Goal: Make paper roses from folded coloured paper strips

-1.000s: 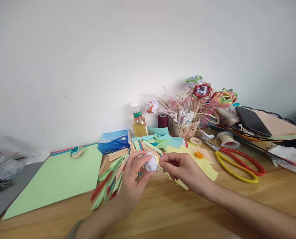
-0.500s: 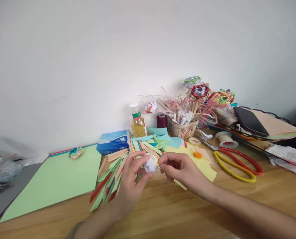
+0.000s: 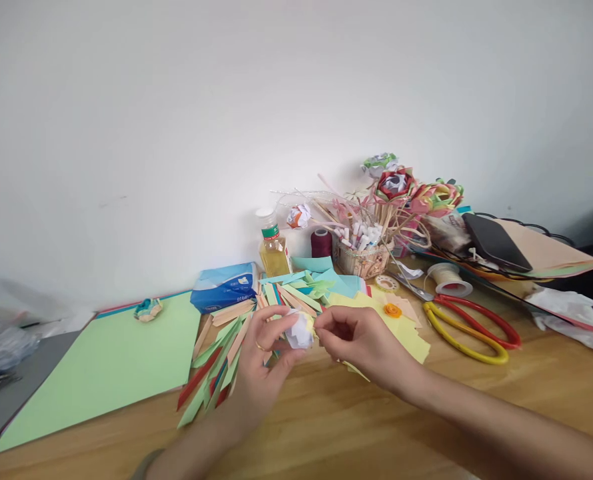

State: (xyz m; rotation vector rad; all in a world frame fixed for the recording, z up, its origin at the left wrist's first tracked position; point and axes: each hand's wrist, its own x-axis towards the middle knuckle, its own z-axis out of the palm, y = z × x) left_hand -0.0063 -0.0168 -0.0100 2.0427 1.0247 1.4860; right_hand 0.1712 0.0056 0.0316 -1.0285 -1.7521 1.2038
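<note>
A small white and yellow paper flower (image 3: 300, 331) is held above the table's front middle. My left hand (image 3: 266, 347) grips its left side between the thumb and fingers, with a ring on one finger. My right hand (image 3: 359, 340) is closed in a pinch at the flower's yellow right edge; the fingertips cover what exactly they pinch. Behind and left of my left hand lies a pile of folded paper strips (image 3: 234, 333) in green, peach and red. Yellow paper sheets (image 3: 411, 343) lie under and beyond my right hand, with a small orange paper coil (image 3: 392, 311) on them.
Big scissors (image 3: 469, 327) with red and yellow handles lie at right, near a spool (image 3: 449, 280). Behind are a basket of markers (image 3: 364, 259), paper flowers (image 3: 395, 185), an oil bottle (image 3: 275, 250) and a tissue pack (image 3: 225, 287). Green sheets (image 3: 111, 367) spread at left.
The whole view has shifted slightly, so things sit a little further left. Both hands keep nearly the same hold on the paper flower, with a little more yellow showing at its right edge.
</note>
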